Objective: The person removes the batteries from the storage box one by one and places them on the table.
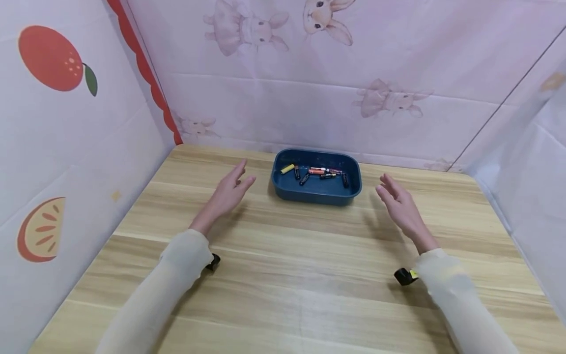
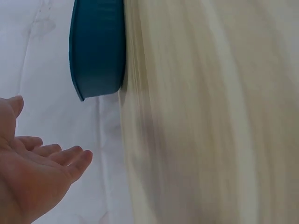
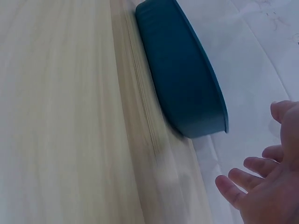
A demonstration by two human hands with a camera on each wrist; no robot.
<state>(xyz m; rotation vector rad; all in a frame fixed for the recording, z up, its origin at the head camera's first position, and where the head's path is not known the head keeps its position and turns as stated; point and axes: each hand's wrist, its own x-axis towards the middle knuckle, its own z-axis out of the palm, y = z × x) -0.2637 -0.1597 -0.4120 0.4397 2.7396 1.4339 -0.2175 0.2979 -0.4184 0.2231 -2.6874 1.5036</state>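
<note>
A dark blue rounded tub stands on the wooden table near the back wall. Inside it lie several small batteries: a yellow one at the left, an orange-red one in the middle, and black ones such as the battery at the right. My left hand hovers to the left of the tub, fingers extended, holding nothing. To the tub's right, my right hand is likewise raised with nothing in it. Both wrist views show the tub's outer wall apart from the fingers; its contents are hidden there.
The wood-grain table reaches toward me from the tub. Behind it hangs a pale pink cloth wall with rabbit prints. A white sheet with fruit prints bounds the left, and another pale sheet the right.
</note>
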